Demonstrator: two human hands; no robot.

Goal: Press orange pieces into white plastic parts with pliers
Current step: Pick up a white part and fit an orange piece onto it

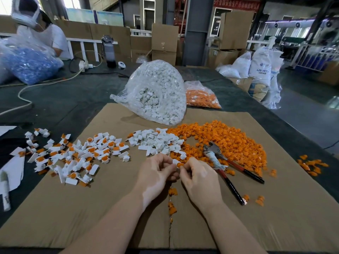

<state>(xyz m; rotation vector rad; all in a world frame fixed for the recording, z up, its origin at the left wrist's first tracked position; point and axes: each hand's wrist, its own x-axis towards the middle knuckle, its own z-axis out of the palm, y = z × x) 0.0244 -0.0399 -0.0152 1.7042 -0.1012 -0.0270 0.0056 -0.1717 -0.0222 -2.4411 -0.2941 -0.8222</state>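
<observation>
Both hands meet over the middle of the cardboard sheet (113,208): the left hand (156,173) pinches a white plastic part (175,161), the right hand (197,174) pinches an orange piece (180,165) against it. The pliers (222,165) lie untouched just right of them, at the near edge of the orange pile (229,140). I'd say seat the piece squarely by finger first, so that the pliers, once picked up, squeeze it straight and not crooked.

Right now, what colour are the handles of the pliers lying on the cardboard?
Red near the pivot, black at the grip ends, on the pliers; the head view shows it best.
</observation>
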